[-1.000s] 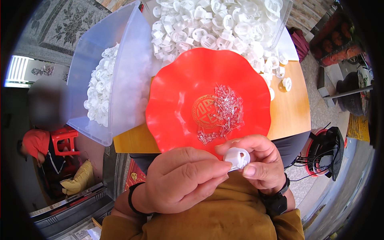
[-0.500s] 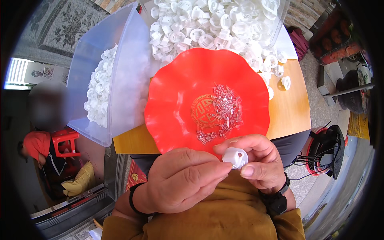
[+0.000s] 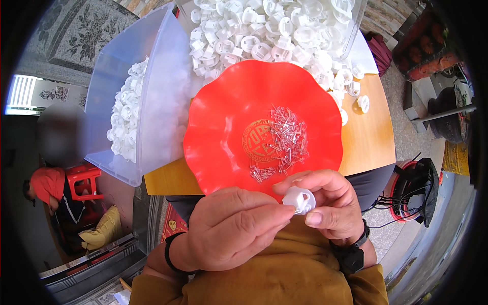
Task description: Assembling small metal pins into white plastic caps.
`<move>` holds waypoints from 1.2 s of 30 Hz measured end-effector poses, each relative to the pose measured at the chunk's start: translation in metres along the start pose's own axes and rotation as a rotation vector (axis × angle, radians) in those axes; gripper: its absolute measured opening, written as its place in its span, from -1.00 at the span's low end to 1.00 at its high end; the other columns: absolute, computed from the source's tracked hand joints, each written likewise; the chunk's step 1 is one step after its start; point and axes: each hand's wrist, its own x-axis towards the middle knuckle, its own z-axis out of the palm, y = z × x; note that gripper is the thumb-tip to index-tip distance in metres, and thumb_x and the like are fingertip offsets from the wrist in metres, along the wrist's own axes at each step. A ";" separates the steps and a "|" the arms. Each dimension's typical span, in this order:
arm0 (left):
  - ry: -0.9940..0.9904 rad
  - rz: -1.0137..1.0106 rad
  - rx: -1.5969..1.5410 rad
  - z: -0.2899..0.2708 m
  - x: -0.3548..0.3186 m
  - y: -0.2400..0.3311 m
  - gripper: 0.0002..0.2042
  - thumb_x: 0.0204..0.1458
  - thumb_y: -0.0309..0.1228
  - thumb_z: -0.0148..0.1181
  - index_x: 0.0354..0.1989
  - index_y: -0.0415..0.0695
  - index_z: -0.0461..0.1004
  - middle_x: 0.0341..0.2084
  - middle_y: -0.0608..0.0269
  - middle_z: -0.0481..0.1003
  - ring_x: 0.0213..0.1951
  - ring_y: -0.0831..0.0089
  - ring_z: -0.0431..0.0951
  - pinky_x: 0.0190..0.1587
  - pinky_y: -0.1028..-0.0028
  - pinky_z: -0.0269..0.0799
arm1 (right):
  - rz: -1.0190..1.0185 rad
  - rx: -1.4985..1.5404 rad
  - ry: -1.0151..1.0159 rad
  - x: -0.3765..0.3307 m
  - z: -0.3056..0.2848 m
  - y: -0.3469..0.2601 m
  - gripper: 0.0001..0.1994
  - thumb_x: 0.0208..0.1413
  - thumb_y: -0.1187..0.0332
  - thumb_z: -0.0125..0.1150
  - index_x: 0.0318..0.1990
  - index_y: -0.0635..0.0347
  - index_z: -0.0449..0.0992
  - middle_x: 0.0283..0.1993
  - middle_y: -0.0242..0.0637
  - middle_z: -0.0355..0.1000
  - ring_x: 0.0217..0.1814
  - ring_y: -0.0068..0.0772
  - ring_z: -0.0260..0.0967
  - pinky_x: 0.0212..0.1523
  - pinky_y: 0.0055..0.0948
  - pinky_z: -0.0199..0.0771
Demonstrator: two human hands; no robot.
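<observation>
Near my body, my right hand grips a small white round plastic part between thumb and fingers. The part has a flat disc rim and a raised, slotted middle. From the left, my left hand reaches in with its fingertips pinched against the part's near-left side. Something tiny seems to sit in that pinch, but the fingers hide it. Just beyond both hands lies a red wavy-edged plate. On its right half is a heap of small clear plastic pins, with a smaller cluster nearer me.
Behind the plate is a large pile of white plastic parts in a clear bin. Several lie loose on the wooden table. A tilted translucent bin at left holds more. A person in red is by a red stool.
</observation>
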 end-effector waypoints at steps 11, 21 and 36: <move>-0.014 -0.035 -0.002 -0.001 0.002 0.000 -0.82 -0.12 -0.68 0.19 -0.29 -0.26 0.47 -0.47 0.13 0.48 -0.51 0.43 0.51 -0.50 0.54 0.43 | 0.002 -0.011 -0.003 0.000 -0.001 0.000 -0.57 0.04 0.65 0.09 0.11 0.31 0.28 0.14 0.02 0.27 0.14 -0.26 0.31 0.17 -0.27 0.31; -0.017 -0.004 0.082 0.000 0.001 0.001 -0.80 -0.13 -0.67 0.20 -0.28 -0.23 0.48 -0.46 0.15 0.48 -0.52 0.42 0.50 -0.49 0.52 0.43 | -0.156 -0.356 0.045 0.001 0.002 -0.002 -0.56 -0.03 0.66 0.17 0.07 0.32 0.32 0.08 -0.06 0.34 0.18 -0.31 0.26 0.14 -0.34 0.29; -0.028 0.052 0.117 0.000 0.001 -0.002 -0.77 -0.17 -0.66 0.22 -0.28 -0.23 0.47 -0.47 0.13 0.48 -0.54 0.40 0.48 -0.54 0.51 0.39 | -0.254 -0.862 -0.017 0.002 0.004 -0.017 -0.55 -0.16 0.62 0.31 -0.01 0.30 0.44 0.03 -0.09 0.38 0.08 -0.22 0.34 0.03 -0.37 0.35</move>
